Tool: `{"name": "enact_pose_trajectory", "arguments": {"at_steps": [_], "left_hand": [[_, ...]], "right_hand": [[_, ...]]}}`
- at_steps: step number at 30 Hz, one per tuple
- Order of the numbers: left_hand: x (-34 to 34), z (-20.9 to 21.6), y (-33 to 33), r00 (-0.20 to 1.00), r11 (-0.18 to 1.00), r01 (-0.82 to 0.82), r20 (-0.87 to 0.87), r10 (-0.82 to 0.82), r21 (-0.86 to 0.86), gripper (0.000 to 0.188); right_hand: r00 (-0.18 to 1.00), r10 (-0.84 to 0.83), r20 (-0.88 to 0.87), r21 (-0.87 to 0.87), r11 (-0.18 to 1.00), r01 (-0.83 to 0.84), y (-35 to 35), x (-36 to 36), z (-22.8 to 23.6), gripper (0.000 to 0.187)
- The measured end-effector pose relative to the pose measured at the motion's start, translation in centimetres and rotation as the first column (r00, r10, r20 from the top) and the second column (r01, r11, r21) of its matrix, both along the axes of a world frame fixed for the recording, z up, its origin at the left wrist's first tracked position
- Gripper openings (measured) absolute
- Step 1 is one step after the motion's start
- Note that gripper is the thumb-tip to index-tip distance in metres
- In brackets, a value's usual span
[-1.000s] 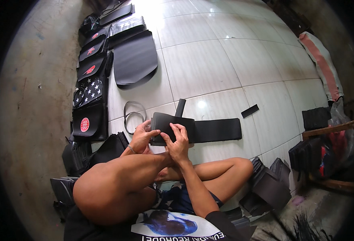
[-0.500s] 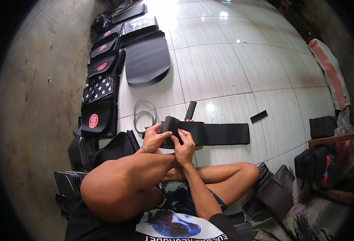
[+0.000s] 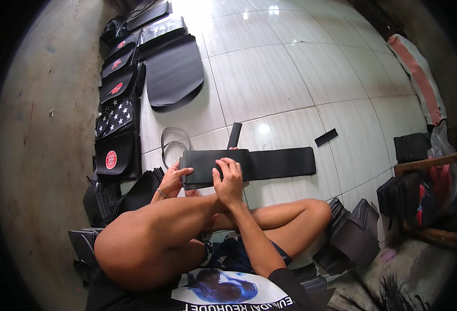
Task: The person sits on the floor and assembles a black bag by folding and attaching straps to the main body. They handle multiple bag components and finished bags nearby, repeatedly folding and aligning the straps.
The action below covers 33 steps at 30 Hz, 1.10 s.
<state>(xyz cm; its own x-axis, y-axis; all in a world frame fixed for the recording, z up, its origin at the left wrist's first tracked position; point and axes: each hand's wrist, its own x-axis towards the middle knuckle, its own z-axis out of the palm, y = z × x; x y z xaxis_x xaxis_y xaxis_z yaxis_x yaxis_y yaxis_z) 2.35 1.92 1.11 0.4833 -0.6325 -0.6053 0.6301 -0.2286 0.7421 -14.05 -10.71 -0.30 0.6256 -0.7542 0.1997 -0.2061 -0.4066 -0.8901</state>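
Note:
A stack of black rectangular sheets (image 3: 205, 161), leather-like, lies in front of my crossed legs. My left hand (image 3: 171, 182) grips its left end, thumb on top and the other fingers underneath, partly hidden. On the stack's upper face rest the bent fingertips of my right hand (image 3: 229, 181), with its thumb apart from the fingers. A longer flat black strip (image 3: 285, 163) runs out from beneath the stack to the right across the floor. Behind the stack stands out a small dark strip (image 3: 234, 136), next to a loop of thin grey band (image 3: 175, 141).
Black flaps with red emblems (image 3: 115, 159) line the wall at left. Large rounded black sheets (image 3: 175, 72) lie on the tiled floor (image 3: 264, 78), as does a small black piece (image 3: 326, 137). Piles of dark pieces (image 3: 350, 238) and a wooden stand (image 3: 430, 161) are at right.
The sheets' left end, bent up before, now lies flat under my left thumb. My right fingers have loosened and rest on top. The whole view has shifted slightly.

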Motion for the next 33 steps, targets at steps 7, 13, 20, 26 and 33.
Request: {"name": "enact_pose_trajectory", "arguments": {"at_steps": [7,13,20,26,33], "left_hand": [[1.1,-4.8,1.4,0.971,1.000,-0.016,-0.238,0.013,-0.012,0.033],[1.1,-5.6,1.4,0.964,0.995,-0.023,-0.266,-0.003,-0.096,0.025],[0.1,-4.6,1.4,0.979,0.997,-0.017,-0.205,0.000,-0.081,0.024],[-1.0,-2.0,-0.3,0.999,0.998,0.031,0.019,-0.033,0.056,0.024],[-0.5,-0.6,0.0,0.997,0.997,-0.080,0.016,0.080,-0.013,0.025]], "right_hand": [[0.970,0.066,-0.235,-0.157,0.982,-0.104,-0.5,1.0,-1.9,0.035],[0.928,0.268,-0.259,0.004,0.961,-0.277,-0.4,4.1,-1.8,0.047],[0.917,0.380,-0.122,-0.002,0.924,-0.383,-0.3,4.2,-2.6,0.043],[0.973,0.211,0.092,0.231,0.946,-0.227,-0.3,4.1,-2.5,0.024],[0.929,-0.348,0.126,0.573,0.790,0.218,-8.6,-2.5,-3.2,0.012]]}}
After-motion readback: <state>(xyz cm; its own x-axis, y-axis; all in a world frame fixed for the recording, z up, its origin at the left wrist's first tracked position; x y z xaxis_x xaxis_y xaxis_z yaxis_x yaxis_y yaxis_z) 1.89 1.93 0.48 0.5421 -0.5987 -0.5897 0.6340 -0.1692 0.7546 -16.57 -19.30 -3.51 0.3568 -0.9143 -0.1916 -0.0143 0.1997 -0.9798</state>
